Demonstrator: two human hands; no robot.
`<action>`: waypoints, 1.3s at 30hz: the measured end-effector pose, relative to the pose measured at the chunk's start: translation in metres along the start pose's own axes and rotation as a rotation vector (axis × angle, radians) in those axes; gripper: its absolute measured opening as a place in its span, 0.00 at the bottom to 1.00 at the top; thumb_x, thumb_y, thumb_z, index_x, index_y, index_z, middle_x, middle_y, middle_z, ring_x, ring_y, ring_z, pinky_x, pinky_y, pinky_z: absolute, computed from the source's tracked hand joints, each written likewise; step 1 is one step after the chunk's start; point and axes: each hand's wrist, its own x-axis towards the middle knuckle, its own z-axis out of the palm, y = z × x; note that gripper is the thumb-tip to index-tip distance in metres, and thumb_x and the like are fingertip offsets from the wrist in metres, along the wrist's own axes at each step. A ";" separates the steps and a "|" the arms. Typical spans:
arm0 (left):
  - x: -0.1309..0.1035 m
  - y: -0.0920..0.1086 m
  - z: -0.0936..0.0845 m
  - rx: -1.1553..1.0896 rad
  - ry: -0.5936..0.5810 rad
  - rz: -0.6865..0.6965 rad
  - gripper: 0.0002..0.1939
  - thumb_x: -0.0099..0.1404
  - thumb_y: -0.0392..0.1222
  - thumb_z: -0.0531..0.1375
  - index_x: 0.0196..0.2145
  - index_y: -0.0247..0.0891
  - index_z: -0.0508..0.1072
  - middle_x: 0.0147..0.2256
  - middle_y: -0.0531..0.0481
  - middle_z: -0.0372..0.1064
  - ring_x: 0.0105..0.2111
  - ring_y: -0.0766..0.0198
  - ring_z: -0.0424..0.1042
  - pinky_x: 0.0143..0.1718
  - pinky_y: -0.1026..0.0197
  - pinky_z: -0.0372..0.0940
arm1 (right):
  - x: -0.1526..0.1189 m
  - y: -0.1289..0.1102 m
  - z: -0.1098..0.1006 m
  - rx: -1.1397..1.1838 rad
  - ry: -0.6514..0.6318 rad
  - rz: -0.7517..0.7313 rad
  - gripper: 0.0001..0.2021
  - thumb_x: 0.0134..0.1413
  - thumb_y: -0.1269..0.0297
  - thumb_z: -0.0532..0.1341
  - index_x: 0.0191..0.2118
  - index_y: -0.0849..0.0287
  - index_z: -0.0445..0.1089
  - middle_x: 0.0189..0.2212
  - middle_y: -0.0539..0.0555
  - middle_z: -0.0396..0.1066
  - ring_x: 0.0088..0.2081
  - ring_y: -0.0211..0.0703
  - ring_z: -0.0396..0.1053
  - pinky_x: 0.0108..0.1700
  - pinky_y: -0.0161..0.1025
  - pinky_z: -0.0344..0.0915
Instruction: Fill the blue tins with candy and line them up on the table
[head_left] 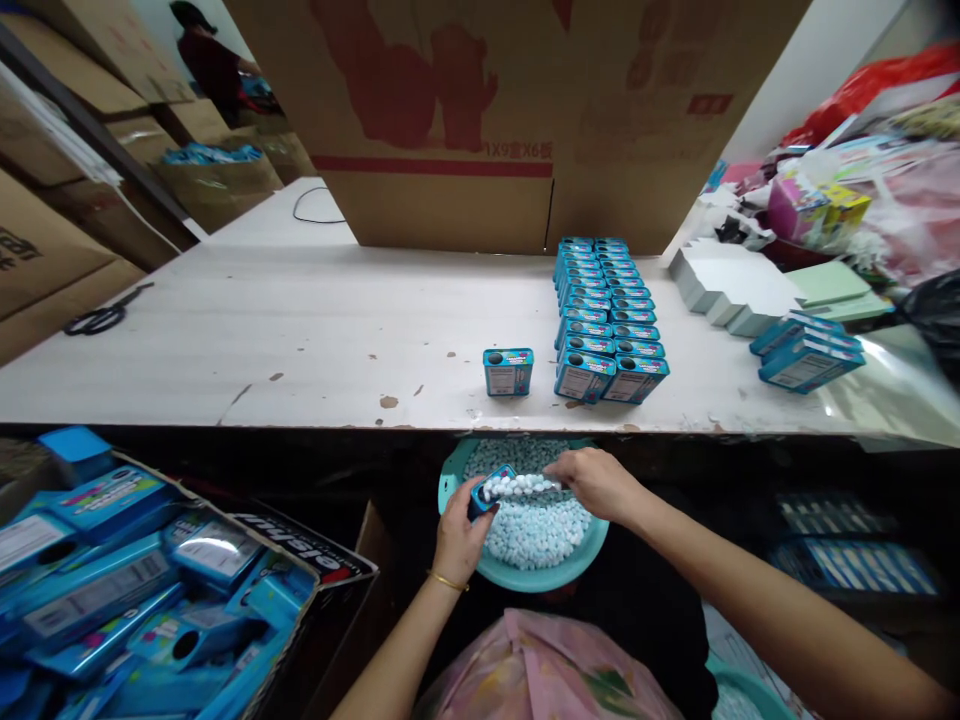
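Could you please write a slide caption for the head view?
Above a turquoise basin, the left hand holds a blue box, pale pellets heaped between it and the right hand.

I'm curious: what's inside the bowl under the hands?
Small white and bluish pieces fill the bowl. The box in the left hand hides some; the bottom is covered.

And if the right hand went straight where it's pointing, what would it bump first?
Probably the small blue box in the left hand. The right hand points across toward it, with the scoopful of pale pieces it holds in between. Depth is hard to judge here.
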 end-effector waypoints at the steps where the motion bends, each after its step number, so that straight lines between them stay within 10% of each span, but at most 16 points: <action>1: 0.000 0.001 0.003 0.014 -0.015 0.022 0.17 0.54 0.41 0.55 0.44 0.38 0.64 0.43 0.45 0.65 0.45 0.58 0.64 0.47 0.55 0.58 | -0.001 -0.009 -0.007 -0.097 -0.008 -0.008 0.12 0.46 0.75 0.50 0.31 0.57 0.70 0.30 0.51 0.70 0.34 0.38 0.66 0.32 0.31 0.55; 13: -0.005 -0.002 0.002 -0.018 -0.019 0.047 0.18 0.55 0.41 0.56 0.44 0.38 0.63 0.43 0.45 0.66 0.44 0.58 0.64 0.47 0.53 0.59 | -0.003 -0.049 -0.028 -0.367 0.032 -0.086 0.10 0.52 0.67 0.51 0.37 0.60 0.67 0.30 0.57 0.67 0.33 0.44 0.65 0.31 0.37 0.59; 17: -0.011 0.025 -0.010 -0.174 -0.025 -0.002 0.19 0.53 0.38 0.58 0.44 0.37 0.64 0.42 0.45 0.67 0.43 0.58 0.66 0.46 0.53 0.60 | 0.000 -0.037 -0.022 -0.143 0.086 -0.203 0.28 0.45 0.51 0.56 0.53 0.55 0.56 0.45 0.57 0.63 0.44 0.46 0.62 0.39 0.39 0.60; 20: -0.015 0.054 -0.025 -0.236 -0.069 0.058 0.21 0.51 0.39 0.60 0.44 0.36 0.64 0.43 0.44 0.66 0.43 0.58 0.65 0.47 0.54 0.60 | 0.013 -0.043 -0.006 -0.093 0.089 -0.334 0.28 0.45 0.56 0.58 0.54 0.51 0.54 0.48 0.54 0.62 0.45 0.45 0.61 0.40 0.40 0.61; 24: -0.019 0.060 -0.075 -0.218 0.102 0.044 0.22 0.52 0.41 0.60 0.46 0.37 0.63 0.43 0.45 0.66 0.43 0.59 0.65 0.48 0.56 0.60 | 0.031 -0.051 -0.011 -0.147 0.208 -0.429 0.20 0.47 0.60 0.56 0.49 0.53 0.60 0.42 0.55 0.66 0.41 0.45 0.64 0.38 0.39 0.61; 29: -0.044 -0.004 -0.188 0.287 0.537 -0.292 0.15 0.56 0.43 0.53 0.40 0.34 0.64 0.35 0.44 0.67 0.36 0.60 0.68 0.40 0.56 0.63 | 0.061 -0.015 -0.044 -0.325 0.448 -0.245 0.19 0.49 0.57 0.53 0.47 0.57 0.61 0.34 0.57 0.69 0.35 0.47 0.66 0.30 0.39 0.60; 33: -0.074 -0.057 -0.253 0.856 0.164 -0.459 0.23 0.50 0.29 0.50 0.45 0.38 0.64 0.47 0.42 0.62 0.48 0.54 0.60 0.48 0.49 0.54 | 0.076 0.009 -0.042 -0.349 0.585 -0.226 0.17 0.53 0.59 0.49 0.48 0.56 0.60 0.41 0.58 0.66 0.37 0.48 0.65 0.28 0.38 0.58; 39: -0.086 -0.095 -0.274 1.097 -0.138 -0.598 0.23 0.48 0.31 0.52 0.43 0.47 0.67 0.56 0.48 0.52 0.55 0.49 0.50 0.50 0.43 0.47 | 0.045 -0.005 -0.017 -0.312 0.739 -0.140 0.19 0.56 0.62 0.47 0.54 0.54 0.55 0.49 0.57 0.61 0.43 0.48 0.63 0.29 0.37 0.60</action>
